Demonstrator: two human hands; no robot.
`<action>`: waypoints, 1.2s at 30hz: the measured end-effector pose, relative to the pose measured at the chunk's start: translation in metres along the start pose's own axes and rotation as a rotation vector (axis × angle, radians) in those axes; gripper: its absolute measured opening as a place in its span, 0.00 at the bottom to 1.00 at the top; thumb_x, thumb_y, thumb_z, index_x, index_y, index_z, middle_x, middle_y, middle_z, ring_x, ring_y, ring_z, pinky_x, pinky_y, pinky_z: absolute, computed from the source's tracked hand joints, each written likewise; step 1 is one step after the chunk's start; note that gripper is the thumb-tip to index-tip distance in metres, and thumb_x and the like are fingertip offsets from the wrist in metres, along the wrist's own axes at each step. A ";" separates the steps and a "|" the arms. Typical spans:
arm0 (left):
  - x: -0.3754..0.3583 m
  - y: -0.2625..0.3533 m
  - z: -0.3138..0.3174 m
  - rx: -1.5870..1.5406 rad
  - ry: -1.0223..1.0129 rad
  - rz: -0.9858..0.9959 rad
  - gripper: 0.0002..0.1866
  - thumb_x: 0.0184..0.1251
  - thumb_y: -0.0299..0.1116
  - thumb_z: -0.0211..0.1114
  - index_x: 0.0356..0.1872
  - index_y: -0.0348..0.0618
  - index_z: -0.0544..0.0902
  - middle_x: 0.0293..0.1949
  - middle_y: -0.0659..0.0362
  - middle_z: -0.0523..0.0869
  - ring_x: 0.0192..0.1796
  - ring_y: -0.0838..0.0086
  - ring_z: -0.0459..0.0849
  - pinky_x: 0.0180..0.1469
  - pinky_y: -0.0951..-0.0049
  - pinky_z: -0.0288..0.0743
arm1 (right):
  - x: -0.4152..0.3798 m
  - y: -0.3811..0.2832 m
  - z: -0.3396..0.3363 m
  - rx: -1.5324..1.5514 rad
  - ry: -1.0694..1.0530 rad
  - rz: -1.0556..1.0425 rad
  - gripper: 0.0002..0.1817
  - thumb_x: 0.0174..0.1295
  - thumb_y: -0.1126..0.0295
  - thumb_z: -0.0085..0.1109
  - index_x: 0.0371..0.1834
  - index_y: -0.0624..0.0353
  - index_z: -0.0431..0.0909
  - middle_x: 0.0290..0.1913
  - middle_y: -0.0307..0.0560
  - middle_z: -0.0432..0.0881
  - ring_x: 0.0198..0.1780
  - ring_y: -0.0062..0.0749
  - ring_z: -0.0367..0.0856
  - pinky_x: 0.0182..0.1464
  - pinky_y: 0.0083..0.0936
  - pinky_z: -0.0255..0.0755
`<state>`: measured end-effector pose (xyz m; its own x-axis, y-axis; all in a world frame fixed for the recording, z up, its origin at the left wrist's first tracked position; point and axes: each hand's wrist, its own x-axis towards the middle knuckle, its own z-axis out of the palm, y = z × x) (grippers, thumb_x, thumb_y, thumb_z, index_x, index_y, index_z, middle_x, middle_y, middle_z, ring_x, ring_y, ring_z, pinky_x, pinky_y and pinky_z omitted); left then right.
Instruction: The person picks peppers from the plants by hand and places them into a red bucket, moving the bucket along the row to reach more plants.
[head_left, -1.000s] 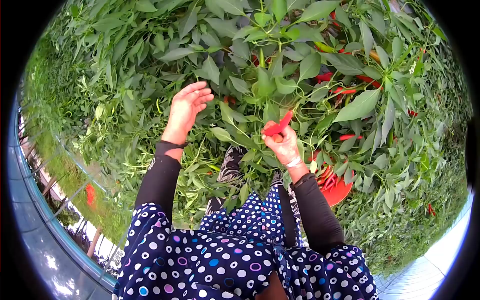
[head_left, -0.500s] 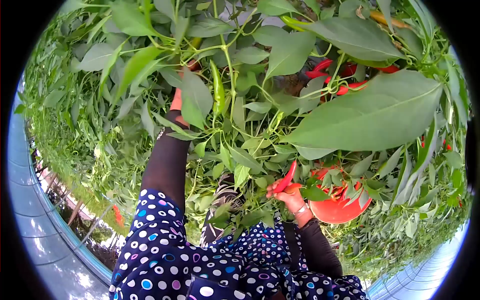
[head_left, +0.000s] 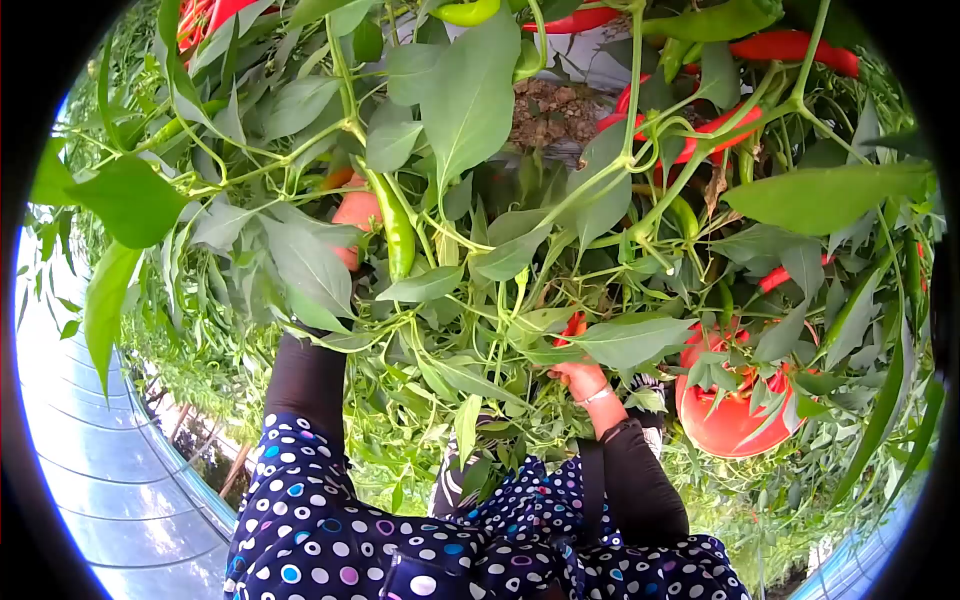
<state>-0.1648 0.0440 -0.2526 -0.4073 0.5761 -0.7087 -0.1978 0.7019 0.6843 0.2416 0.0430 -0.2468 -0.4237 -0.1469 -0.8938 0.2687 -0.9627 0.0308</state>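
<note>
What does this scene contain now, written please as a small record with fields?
left hand: among the plants, partly hidden; grip unclear
right hand: appears to hold a red pepper, partly behind leaves
nearest to left hand: hanging green pepper
container: red bowl, peppers inside
bowl position: beyond the right hand, to its right
ground: brown soil between plants

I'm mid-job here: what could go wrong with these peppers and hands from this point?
The left hand is partly hidden among leaves, so it might snap a stem or knock off the green pepper hanging beside it. The red pepper at the right hand could slip into the foliage. Leaves overhang the red bowl and may deflect a pepper dropped towards it.
</note>
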 end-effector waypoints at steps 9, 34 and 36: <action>0.017 0.009 0.012 0.157 -0.121 0.047 0.20 0.55 0.29 0.56 0.51 0.42 0.72 0.42 0.56 0.78 0.38 0.69 0.77 0.41 0.71 0.71 | 0.046 0.055 -0.020 0.170 0.089 -0.138 0.20 0.57 0.65 0.50 0.54 0.56 0.66 0.47 0.44 0.74 0.42 0.28 0.74 0.40 0.23 0.66; -0.017 0.014 0.021 0.347 -0.327 0.022 0.20 0.56 0.33 0.57 0.51 0.44 0.72 0.44 0.53 0.77 0.42 0.66 0.76 0.46 0.69 0.69 | 0.091 0.087 -0.027 0.804 -0.073 -0.170 0.26 0.60 0.50 0.43 0.60 0.49 0.61 0.60 0.44 0.65 0.57 0.39 0.67 0.58 0.43 0.61; -0.027 0.019 0.011 0.333 -0.291 0.016 0.20 0.56 0.34 0.57 0.51 0.44 0.72 0.44 0.53 0.77 0.43 0.66 0.76 0.46 0.69 0.69 | 0.086 0.083 -0.030 0.818 -0.209 -0.211 0.27 0.60 0.50 0.42 0.61 0.48 0.60 0.61 0.43 0.64 0.58 0.40 0.65 0.58 0.45 0.61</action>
<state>-0.1472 0.0463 -0.2225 -0.1300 0.6485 -0.7501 0.1245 0.7612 0.6365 0.2537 -0.0429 -0.3342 -0.5659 0.0913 -0.8194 -0.5055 -0.8236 0.2573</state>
